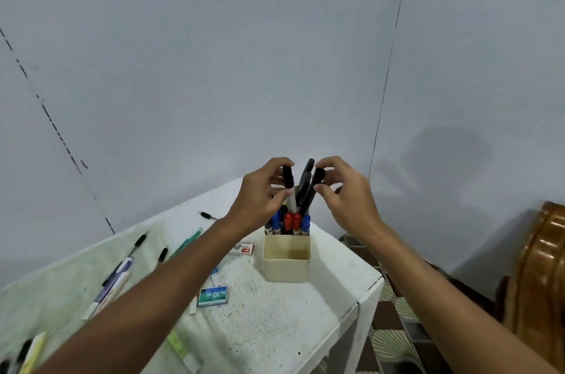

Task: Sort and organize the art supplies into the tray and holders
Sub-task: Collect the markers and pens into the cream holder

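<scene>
Pinching black-capped markers at frame centre, the left hand (260, 199) grips one (288, 181) and the right hand (345, 199) another (316, 179), both standing in the cream holder (286, 263). Ease each straight down, without disturbing the neighbouring blue and red markers (292, 222).

head view, angled down, close over table (275, 327)

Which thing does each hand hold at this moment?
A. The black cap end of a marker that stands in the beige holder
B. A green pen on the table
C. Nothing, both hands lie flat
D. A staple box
A: the left hand and the right hand each pinch a black-capped marker standing in the beige holder.
</scene>
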`<state>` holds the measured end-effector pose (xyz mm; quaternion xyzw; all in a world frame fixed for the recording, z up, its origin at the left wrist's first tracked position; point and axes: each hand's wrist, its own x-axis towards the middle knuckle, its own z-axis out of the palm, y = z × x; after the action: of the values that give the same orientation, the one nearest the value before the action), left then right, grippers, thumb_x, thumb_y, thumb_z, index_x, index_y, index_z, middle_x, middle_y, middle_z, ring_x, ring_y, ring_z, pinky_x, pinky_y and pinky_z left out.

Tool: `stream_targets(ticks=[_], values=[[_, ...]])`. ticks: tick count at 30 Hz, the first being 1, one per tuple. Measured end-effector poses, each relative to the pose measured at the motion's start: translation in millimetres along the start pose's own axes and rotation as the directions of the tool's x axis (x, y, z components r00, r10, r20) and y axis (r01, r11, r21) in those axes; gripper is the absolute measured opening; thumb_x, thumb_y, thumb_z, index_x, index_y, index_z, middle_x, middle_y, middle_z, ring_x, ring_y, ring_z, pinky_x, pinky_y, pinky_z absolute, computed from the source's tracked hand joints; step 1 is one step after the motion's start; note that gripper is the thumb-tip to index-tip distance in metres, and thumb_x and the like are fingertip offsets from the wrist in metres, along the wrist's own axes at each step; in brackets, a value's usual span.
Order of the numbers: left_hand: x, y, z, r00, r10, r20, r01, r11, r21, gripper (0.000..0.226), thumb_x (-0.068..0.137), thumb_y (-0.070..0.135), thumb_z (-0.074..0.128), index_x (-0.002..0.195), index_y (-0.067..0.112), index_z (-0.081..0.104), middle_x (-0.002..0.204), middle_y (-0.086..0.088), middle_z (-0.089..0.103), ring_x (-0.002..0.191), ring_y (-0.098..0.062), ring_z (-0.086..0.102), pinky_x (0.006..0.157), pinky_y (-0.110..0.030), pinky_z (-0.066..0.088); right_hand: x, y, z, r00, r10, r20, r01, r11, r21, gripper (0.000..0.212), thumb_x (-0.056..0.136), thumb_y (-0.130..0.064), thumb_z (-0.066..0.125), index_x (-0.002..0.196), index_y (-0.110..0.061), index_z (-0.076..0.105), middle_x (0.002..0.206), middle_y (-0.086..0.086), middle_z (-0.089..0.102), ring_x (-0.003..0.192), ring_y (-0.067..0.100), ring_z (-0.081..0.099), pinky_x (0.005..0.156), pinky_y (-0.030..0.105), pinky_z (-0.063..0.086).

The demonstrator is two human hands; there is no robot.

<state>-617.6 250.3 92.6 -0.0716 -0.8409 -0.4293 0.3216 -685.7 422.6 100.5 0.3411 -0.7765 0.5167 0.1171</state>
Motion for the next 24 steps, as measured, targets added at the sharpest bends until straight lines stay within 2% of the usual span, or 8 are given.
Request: stream_targets(ticks=[5, 7, 11, 15, 18, 20, 22, 24], values=[[-4.9, -18.8, 5.4, 0.998, 0.054, 0.044, -0.060, 0.991, 0.122, 0.030, 0.080, -0.007, 0.067, 0.105, 0.010, 0.069, 0.098, -0.001, 0.068, 0.088, -0.004, 0.066, 0.077, -0.016, 0.053, -0.2, 17.7, 13.0, 0.999, -0.014, 0.051, 0.017, 0.998, -0.060, 0.030, 0.085, -0.004, 0.068, 0.107, -0.023, 0.063, 0.088, -0.006, 0.069, 0.086, 0.005, 0.065, 0.067, 0.012, 0.046], [-5.8, -24.5, 6.2, 0.993, 0.098, 0.058, -0.109, 0.970, 0.218, 0.027, 0.079, -0.004, 0.069, 0.103, 0.009, 0.072, 0.097, 0.000, 0.069, 0.086, -0.006, 0.065, 0.075, -0.021, 0.055, -1.0, 21.9, 16.2, 0.998, -0.011, 0.068, 0.015, 0.997, -0.071, 0.028, 0.085, -0.005, 0.068, 0.108, -0.021, 0.065, 0.089, -0.007, 0.068, 0.086, 0.006, 0.065, 0.070, 0.016, 0.049], [-9.6, -22.1, 6.9, 0.994, 0.103, 0.048, -0.113, 0.928, 0.354, 0.027, 0.080, 0.004, 0.072, 0.105, 0.012, 0.072, 0.092, -0.001, 0.073, 0.081, -0.013, 0.066, 0.074, -0.026, 0.054, -3.6, 25.8, 20.3, 0.995, -0.031, 0.099, 0.042, 0.993, -0.111, 0.024, 0.087, -0.007, 0.067, 0.109, -0.017, 0.069, 0.094, -0.011, 0.066, 0.082, 0.004, 0.062, 0.070, 0.007, 0.044], [-10.9, -15.1, 8.0, 0.992, 0.116, 0.046, -0.125, 0.906, 0.405, 0.027, 0.078, 0.001, 0.072, 0.102, 0.013, 0.074, 0.089, -0.003, 0.074, 0.078, -0.019, 0.066, 0.073, -0.027, 0.051, -4.6, 28.1, 22.4, 0.994, -0.032, 0.101, 0.044, 0.992, -0.119, 0.025, 0.089, -0.007, 0.065, 0.112, -0.014, 0.071, 0.099, -0.006, 0.069, 0.080, 0.005, 0.059, 0.069, 0.006, 0.042], [-9.4, -14.1, 6.9, 0.993, 0.044, 0.106, -0.085, 0.901, 0.424, 0.038, 0.078, -0.005, 0.060, 0.108, 0.017, 0.072, 0.089, -0.008, 0.070, 0.082, -0.022, 0.061, 0.071, -0.036, 0.053, -4.5, 29.4, 22.0, 0.992, -0.042, 0.122, 0.060, 0.987, -0.147, 0.027, 0.090, -0.009, 0.062, 0.116, -0.014, 0.070, 0.106, 0.000, 0.072, 0.085, 0.011, 0.063, 0.075, 0.019, 0.050], [-8.5, -15.1, 6.8, 0.981, -0.022, 0.191, -0.072, 0.879, 0.471, 0.045, 0.076, -0.003, 0.052, 0.114, 0.015, 0.069, 0.101, -0.005, 0.067, 0.095, -0.021, 0.055, 0.075, -0.038, 0.052, -5.2, 31.5, 21.4, 0.986, -0.033, 0.162, 0.064, 0.980, -0.189, 0.030, 0.092, -0.007, 0.057, 0.118, -0.014, 0.069, 0.109, 0.002, 0.072, 0.094, 0.017, 0.065, 0.084, 0.031, 0.053], [-9.5, -17.0, 7.7, 0.961, -0.078, 0.264, -0.078, 0.843, 0.532, 0.046, 0.076, 0.005, 0.050, 0.118, 0.014, 0.067, 0.110, -0.001, 0.059, 0.105, -0.019, 0.048, 0.075, -0.037, 0.051, -6.4, 36.0, 21.5, 0.978, -0.001, 0.209, 0.050, 0.971, -0.232, 0.036, 0.090, -0.001, 0.050, 0.118, -0.013, 0.069, 0.112, 0.003, 0.071, 0.101, 0.019, 0.064, 0.089, 0.034, 0.052], [-11.8, -17.5, 10.0, 0.945, -0.122, 0.303, -0.083, 0.809, 0.582, 0.047, 0.078, 0.008, 0.053, 0.123, 0.017, 0.064, 0.110, -0.001, 0.051, 0.106, -0.017, 0.045, 0.069, -0.030, 0.047, -8.2, 41.8, 22.9, 0.968, 0.029, 0.249, 0.038, 0.965, -0.259, 0.044, 0.088, 0.005, 0.044, 0.119, -0.014, 0.068, 0.111, 0.002, 0.070, 0.102, 0.020, 0.062, 0.088, 0.031, 0.051]])
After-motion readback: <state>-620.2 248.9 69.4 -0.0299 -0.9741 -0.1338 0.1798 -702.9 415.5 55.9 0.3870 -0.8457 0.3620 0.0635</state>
